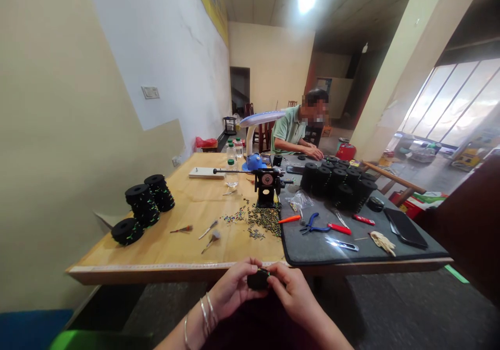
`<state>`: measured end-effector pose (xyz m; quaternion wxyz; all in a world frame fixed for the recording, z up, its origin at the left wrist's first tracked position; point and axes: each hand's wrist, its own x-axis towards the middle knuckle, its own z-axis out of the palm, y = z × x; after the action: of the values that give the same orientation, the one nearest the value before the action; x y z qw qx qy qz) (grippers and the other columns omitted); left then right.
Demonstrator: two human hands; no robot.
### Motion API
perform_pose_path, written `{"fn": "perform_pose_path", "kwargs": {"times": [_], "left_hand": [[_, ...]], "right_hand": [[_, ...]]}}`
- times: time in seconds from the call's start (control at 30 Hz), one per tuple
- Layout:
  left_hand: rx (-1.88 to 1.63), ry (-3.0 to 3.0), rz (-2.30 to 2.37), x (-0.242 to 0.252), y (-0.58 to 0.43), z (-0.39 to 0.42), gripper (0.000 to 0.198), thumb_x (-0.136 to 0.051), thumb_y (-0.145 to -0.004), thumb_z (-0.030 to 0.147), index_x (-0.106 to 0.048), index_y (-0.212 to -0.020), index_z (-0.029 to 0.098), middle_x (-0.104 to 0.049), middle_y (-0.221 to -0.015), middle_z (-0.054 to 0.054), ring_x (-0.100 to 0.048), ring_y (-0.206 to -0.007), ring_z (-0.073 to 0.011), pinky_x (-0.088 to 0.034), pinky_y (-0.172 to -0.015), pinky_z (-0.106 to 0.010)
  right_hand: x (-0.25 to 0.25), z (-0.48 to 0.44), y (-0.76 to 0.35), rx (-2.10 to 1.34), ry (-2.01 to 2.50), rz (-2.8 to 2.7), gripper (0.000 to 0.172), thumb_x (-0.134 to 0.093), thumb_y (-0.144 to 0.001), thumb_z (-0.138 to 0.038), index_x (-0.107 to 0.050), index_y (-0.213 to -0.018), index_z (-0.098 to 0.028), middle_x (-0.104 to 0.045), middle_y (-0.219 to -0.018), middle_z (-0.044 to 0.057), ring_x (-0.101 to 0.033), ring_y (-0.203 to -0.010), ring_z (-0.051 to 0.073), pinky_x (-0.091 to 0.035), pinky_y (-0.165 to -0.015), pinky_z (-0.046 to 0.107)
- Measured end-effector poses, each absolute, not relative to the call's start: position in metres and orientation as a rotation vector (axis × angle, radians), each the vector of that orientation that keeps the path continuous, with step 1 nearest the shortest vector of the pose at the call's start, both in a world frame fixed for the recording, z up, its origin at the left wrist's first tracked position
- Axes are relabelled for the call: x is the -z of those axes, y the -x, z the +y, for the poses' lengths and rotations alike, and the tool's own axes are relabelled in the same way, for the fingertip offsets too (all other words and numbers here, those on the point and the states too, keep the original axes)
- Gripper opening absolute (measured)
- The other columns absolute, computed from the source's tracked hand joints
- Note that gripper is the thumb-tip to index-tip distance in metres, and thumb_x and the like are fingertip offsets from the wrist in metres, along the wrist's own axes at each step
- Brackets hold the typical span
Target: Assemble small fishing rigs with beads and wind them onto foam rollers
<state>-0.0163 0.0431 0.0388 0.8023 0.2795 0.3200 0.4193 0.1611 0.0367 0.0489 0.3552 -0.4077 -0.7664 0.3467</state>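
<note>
My left hand [233, 287], with bangles on its wrist, is wrapped round a small black spool [258, 279] just off the table's front edge. My right hand [288, 289] pinches the spool's right side, where small green and orange bits show at the rim. Beyond my hands, a scatter of small dark beads or parts [263, 221] lies on the wooden table [156, 248]. A black winding device [266, 188] with a long rod stands behind that scatter.
Black spools [142, 205] stand stacked at the left; several more [339, 183] fill the grey mat [308, 253]. Blue pliers [314, 225], a cutter [341, 244] and a phone [406, 227] lie there. A lamp [252, 139] and bottles [231, 167] stand behind. A person [292, 131] sits across the table.
</note>
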Motion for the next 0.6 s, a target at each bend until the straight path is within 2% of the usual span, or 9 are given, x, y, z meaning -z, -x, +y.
{"fn": "perform_pose_path", "kwargs": {"times": [0.13, 0.27, 0.47, 0.6], "left_hand": [[-0.876, -0.834, 0.911, -0.0459, 0.0170, 0.0457, 0.023, -0.073, -0.067, 0.030, -0.059, -0.080, 0.016, -0.062, -0.079, -0.001, -0.059, -0.074, -0.0166, -0.051, -0.063, -0.031], [-0.879, -0.735, 0.831, -0.0455, 0.0160, 0.0458, 0.021, -0.071, -0.067, 0.024, -0.058, -0.081, 0.017, -0.062, -0.079, -0.001, -0.060, -0.074, -0.0164, -0.052, -0.067, -0.034], [-0.892, -0.564, 0.638, -0.0429, 0.0129, 0.0427, 0.017, -0.067, -0.066, 0.021, -0.060, -0.081, 0.016, -0.064, -0.080, -0.002, -0.060, -0.076, -0.0155, -0.049, -0.079, -0.036], [-0.838, -0.884, 0.912, -0.0486, 0.0116, 0.0443, 0.024, -0.070, -0.068, 0.032, -0.060, -0.082, 0.016, -0.062, -0.080, -0.002, -0.057, -0.078, -0.0168, -0.048, -0.067, -0.029]], "right_hand": [[-0.0501, 0.0375, -0.1628, -0.838, 1.083, -2.073, 0.018, -0.049, -0.087, -0.017, -0.064, -0.094, -0.022, -0.071, -0.084, 0.003, -0.063, -0.077, 0.018, -0.044, -0.068, 0.025], [-0.0517, 0.0384, -0.1650, -0.847, 1.075, -2.074, 0.024, -0.050, -0.086, -0.018, -0.061, -0.107, -0.023, -0.071, -0.083, 0.002, -0.064, -0.073, 0.017, -0.045, -0.068, 0.024], [-0.0530, 0.0376, -0.1648, -0.848, 1.035, -2.105, 0.021, -0.048, -0.087, -0.017, -0.062, -0.102, -0.023, -0.071, -0.091, 0.004, -0.064, -0.082, 0.018, -0.045, -0.073, 0.025], [-0.0535, 0.0365, -0.1630, -0.733, 1.113, -2.172, 0.018, -0.047, -0.088, -0.016, -0.061, -0.096, -0.021, -0.071, -0.087, 0.005, -0.064, -0.079, 0.019, -0.044, -0.068, 0.025]]}}
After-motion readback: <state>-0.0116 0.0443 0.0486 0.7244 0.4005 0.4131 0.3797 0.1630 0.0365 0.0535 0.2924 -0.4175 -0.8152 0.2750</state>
